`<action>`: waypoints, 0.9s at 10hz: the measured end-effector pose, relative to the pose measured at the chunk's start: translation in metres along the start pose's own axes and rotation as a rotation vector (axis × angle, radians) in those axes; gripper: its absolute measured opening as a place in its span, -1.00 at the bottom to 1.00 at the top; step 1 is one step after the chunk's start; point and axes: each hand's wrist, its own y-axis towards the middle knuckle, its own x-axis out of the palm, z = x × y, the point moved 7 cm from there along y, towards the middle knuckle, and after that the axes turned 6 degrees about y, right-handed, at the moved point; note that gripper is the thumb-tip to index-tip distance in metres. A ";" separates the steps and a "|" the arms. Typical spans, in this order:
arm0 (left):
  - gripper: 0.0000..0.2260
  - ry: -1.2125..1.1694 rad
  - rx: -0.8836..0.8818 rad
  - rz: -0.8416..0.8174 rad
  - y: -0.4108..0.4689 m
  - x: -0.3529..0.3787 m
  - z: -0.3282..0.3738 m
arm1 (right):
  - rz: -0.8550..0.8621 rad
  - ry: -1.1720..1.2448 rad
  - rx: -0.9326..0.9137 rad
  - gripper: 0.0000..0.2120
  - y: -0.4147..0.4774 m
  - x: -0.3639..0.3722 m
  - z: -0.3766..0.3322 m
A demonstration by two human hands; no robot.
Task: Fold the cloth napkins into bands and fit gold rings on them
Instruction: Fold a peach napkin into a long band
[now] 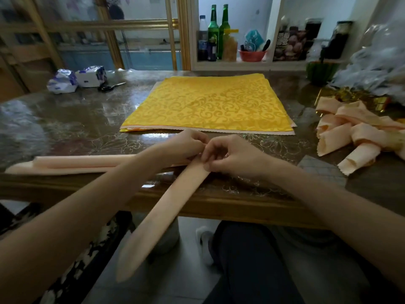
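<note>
Napkin band (pixel 175 194) bends at the near edge of the desk (pixel 76 119), one end hanging off; I see left hand (pixel 184 143) and right hand (pixel 232 156) fingers pinching its fold.

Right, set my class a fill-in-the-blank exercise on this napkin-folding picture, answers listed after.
The left hand and right hand pinch a peach napkin band whose near end hangs over the ____ of the table.
The scissors lie to the ____ of the yellow cloth.
____ green bottles stand on the shelf.
Missing words: edge; left; two.
</note>
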 end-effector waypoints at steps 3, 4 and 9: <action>-0.87 0.188 0.087 0.133 0.008 -0.014 -0.009 | 0.089 -0.168 -0.096 -0.77 0.014 0.004 0.016; -0.95 0.251 0.080 0.200 0.005 -0.034 -0.027 | 0.053 -0.280 -0.089 -0.76 0.022 0.005 0.013; -0.83 0.706 -0.080 0.044 0.011 -0.078 -0.081 | -0.061 -0.582 -0.037 -0.83 0.059 0.000 0.019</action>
